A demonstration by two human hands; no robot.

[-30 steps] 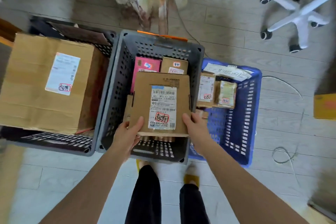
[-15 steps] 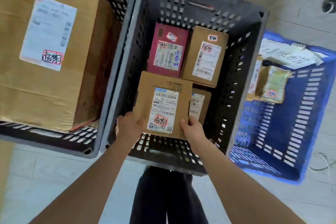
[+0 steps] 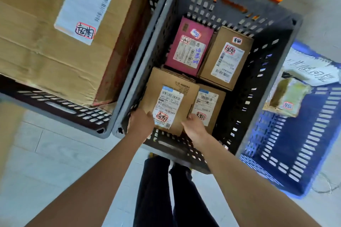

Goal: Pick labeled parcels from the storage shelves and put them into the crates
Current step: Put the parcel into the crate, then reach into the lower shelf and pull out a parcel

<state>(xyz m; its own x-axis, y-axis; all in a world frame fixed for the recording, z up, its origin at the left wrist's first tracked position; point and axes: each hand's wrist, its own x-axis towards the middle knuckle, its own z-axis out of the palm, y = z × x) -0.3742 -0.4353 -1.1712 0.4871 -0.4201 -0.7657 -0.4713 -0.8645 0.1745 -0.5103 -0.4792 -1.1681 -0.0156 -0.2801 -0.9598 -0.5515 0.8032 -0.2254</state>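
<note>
Both hands inside middle grey crate [image 3: 262,72]. Left hand [image 3: 141,122] grips near-left corner of labelled brown parcel [image 3: 169,97]; right hand [image 3: 193,127] grips its near-right edge, fingers curled onto it. Parcel sits low in crate, front left, beside second brown parcel [image 3: 210,105], in front of pink parcel [image 3: 188,48].

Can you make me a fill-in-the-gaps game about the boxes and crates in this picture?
The left hand and right hand hold a brown parcel inside the grey crate standing in the ____ of the row.
The crate on the far right is coloured ____.
The big cardboard box sits in the third crate, on the far ____.
Missing words: middle, blue, left.
</note>
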